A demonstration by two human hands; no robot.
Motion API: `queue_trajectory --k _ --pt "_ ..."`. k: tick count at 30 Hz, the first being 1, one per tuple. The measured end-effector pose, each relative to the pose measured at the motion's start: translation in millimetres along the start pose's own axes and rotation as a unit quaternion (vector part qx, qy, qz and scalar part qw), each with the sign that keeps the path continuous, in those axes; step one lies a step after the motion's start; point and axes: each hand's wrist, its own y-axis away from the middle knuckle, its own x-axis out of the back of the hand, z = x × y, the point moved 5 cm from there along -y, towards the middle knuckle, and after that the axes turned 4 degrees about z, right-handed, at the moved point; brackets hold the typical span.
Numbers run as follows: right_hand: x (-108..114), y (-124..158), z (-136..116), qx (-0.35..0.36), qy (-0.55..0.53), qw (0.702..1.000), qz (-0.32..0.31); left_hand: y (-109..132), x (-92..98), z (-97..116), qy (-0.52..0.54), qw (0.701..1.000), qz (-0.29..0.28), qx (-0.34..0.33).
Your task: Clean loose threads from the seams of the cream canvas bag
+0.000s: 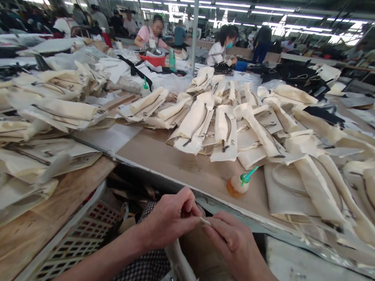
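Both hands meet over my lap, just in front of the table edge. My left hand (pixel 173 214) is closed, its thumb and finger pinching a narrow cream strip end of fabric. From the other side my right hand (pixel 229 238) pinches the same strip, fingers pressed together. Below them a cream fabric piece (pixel 210 256) with a strap-like band and zipper parts lies across my lap; its lower part runs out of view. On the table beyond stands a small glue bottle (pixel 240 185) with a green nozzle, amber at the bottom.
Cream fabric pieces with dark zippers (pixel 194 120) cover much of the table (pixel 157 152). More pieces (pixel 31 150) pile up at left on a wooden board (pixel 25 224). A white plastic basket (pixel 90 224) stands at my left. Several people work farther back.
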Motion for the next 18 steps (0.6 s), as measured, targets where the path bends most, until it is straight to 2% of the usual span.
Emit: queue_trajectory --k 4,8,10,13,18 --pt "1 0 -13 0.084 0.073 0.994 -0.006 1 1.4 3 0.012 1.000 -0.007 -0.001" --pt "1 0 -30 0.204 0.137 0.969 -0.010 5 2.6 7 0.010 1.000 -0.027 -0.005" --pt "0 -1 -35 0.232 0.145 0.962 -0.020 9 4.0 7 0.003 0.999 -0.033 -0.010" --pt "-3 -3 -33 0.188 0.124 0.974 -0.032 15 8.2 7 -0.018 0.999 -0.025 -0.008" --pt "-11 -6 -31 0.091 0.002 0.995 -0.039 20 13.6 9 -0.039 0.999 -0.012 0.016"
